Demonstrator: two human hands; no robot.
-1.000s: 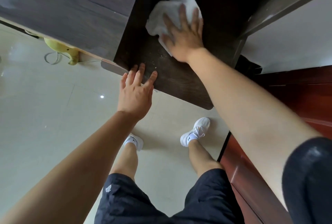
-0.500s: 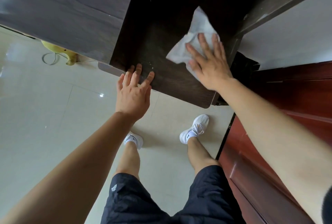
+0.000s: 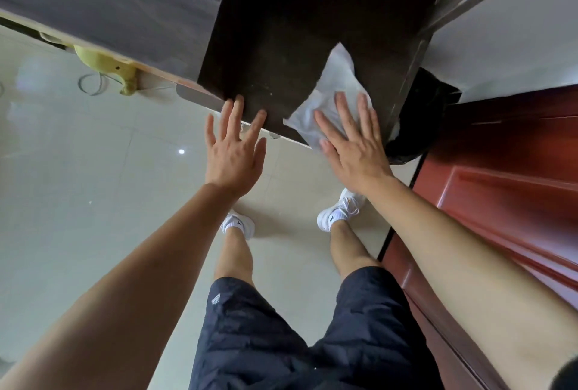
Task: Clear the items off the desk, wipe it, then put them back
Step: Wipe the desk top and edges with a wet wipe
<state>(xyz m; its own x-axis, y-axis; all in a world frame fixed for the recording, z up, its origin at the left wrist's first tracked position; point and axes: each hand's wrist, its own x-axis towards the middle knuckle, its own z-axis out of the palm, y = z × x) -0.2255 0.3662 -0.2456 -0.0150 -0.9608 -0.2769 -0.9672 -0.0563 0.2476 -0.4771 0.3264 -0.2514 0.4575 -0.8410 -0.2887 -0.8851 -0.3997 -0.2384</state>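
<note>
The dark brown desk top [image 3: 281, 55] fills the upper middle of the head view. A white cloth [image 3: 331, 89] lies flat at its near right corner. My right hand [image 3: 353, 142] presses on the cloth with fingers spread, the palm hanging past the desk's near edge. My left hand [image 3: 233, 149] is open, fingers apart, its fingertips resting on the near edge of the desk to the left of the cloth. No other items show on the desk.
A grey cabinet panel [image 3: 109, 5] stands left of the desk. A yellow object [image 3: 106, 67] with a cable lies on the tiled floor [image 3: 78, 186]. A red-brown door [image 3: 506, 177] is at the right, a black bag [image 3: 419, 114] beside the desk's right corner.
My right hand has dragged the cloth from the far middle of the desk to the right and toward me, to the near right corner. My left hand stayed at the near edge.
</note>
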